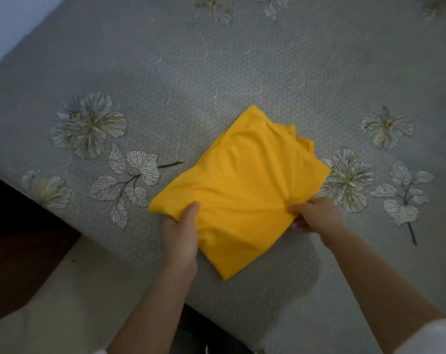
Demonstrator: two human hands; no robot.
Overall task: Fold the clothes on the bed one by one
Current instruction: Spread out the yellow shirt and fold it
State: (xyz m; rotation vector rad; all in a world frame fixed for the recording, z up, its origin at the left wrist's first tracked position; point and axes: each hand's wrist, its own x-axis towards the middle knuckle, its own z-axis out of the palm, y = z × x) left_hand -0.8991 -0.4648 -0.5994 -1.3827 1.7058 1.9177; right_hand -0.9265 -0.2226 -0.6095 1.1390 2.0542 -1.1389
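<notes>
A yellow garment (242,185) lies folded into a rough rectangle on the grey bed (216,72), turned diagonally, with its collar at the far right corner. My left hand (181,238) grips its near-left edge, thumb on top and fingers hidden under the cloth. My right hand (316,213) pinches the near-right edge, with the fingertips tucked beneath the fabric. The cloth puckers slightly between the two hands.
The bed cover carries printed flowers (89,123) and leaves (129,175). The bed's near edge runs diagonally at lower left, with pale floor (71,297) and a dark wooden piece (20,238) beyond it. No other clothes are in view.
</notes>
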